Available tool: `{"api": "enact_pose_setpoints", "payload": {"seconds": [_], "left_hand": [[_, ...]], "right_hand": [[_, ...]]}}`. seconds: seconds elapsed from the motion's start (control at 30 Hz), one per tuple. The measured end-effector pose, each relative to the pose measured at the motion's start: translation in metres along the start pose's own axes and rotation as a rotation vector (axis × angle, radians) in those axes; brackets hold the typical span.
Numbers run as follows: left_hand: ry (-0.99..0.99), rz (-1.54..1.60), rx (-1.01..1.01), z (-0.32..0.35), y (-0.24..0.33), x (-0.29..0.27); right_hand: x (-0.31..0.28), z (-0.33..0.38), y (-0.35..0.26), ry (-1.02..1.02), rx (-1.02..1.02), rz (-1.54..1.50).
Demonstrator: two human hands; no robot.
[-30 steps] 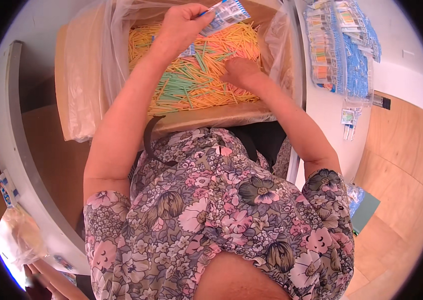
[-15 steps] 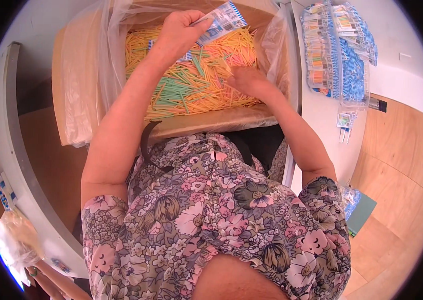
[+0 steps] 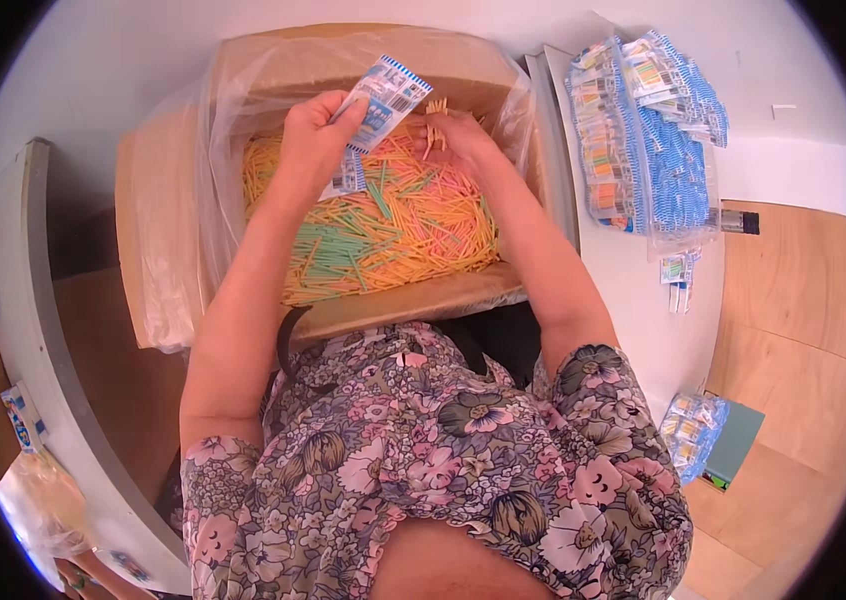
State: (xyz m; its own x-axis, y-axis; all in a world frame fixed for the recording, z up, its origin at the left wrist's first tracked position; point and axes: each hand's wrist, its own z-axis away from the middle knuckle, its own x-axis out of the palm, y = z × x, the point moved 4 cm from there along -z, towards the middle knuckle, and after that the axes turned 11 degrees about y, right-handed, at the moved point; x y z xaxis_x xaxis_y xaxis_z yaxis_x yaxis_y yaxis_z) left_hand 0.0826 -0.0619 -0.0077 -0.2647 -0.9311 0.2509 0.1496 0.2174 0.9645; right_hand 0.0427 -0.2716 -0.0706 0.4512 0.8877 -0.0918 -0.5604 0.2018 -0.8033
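My left hand [image 3: 315, 138] pinches a small blue, white and clear packet [image 3: 388, 98] at its lower left edge, above the box. In my right hand [image 3: 465, 136], to the right of the packet, is a small bunch of thin orange-yellow sticks [image 3: 436, 118], held between the fingers. Below both hands stands a cardboard box [image 3: 398, 314] lined with clear plastic, full of loose thin sticks [image 3: 423, 230] in yellow, orange, pink and green. A second packet [image 3: 345, 180] lies on these sticks below my left hand. Whether the held packet has anything inside, I cannot tell.
On the white table at the right, a clear tray [image 3: 643, 150] holds many blue-striped packets. A few packets [image 3: 678, 275] lie in front of it. Further down sits a blue bag of packets [image 3: 693, 430] by a green board [image 3: 740, 440]. Another person's hand [image 3: 93, 578] shows at lower left.
My right hand has come up out of the sticks and now holds a bunch beside the packet. My left hand has shifted left with its packet. The view has tilted.
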Motion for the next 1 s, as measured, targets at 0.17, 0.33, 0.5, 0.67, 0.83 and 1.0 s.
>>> {"api": "enact_pose_setpoints", "payload": {"seconds": [0.17,0.33,0.5,0.67,0.83,1.0], "left_hand": [[-0.02,0.069,-0.058,-0.001,0.002,0.002],[-0.152,0.088,-0.238,0.005,-0.009,0.003],[-0.401,-0.072,-0.255,0.021,-0.008,0.024],[-0.688,-0.256,-0.193,0.039,-0.016,0.038],[-1.048,-0.291,-0.244,0.064,-0.026,0.058],[-0.771,-0.205,-0.253,0.069,-0.006,0.066]], "right_hand": [[-0.001,-0.021,0.001,-0.069,0.016,-0.181],[-0.011,0.014,-0.011,-0.103,0.068,-0.267],[-0.02,0.062,-0.035,-0.045,-0.033,-0.703],[-0.023,0.092,-0.028,0.06,-0.056,-0.896],[-0.02,0.115,-0.019,-0.276,-0.07,-0.928],[-0.04,0.146,-0.026,-0.07,-0.263,-0.809]]}}
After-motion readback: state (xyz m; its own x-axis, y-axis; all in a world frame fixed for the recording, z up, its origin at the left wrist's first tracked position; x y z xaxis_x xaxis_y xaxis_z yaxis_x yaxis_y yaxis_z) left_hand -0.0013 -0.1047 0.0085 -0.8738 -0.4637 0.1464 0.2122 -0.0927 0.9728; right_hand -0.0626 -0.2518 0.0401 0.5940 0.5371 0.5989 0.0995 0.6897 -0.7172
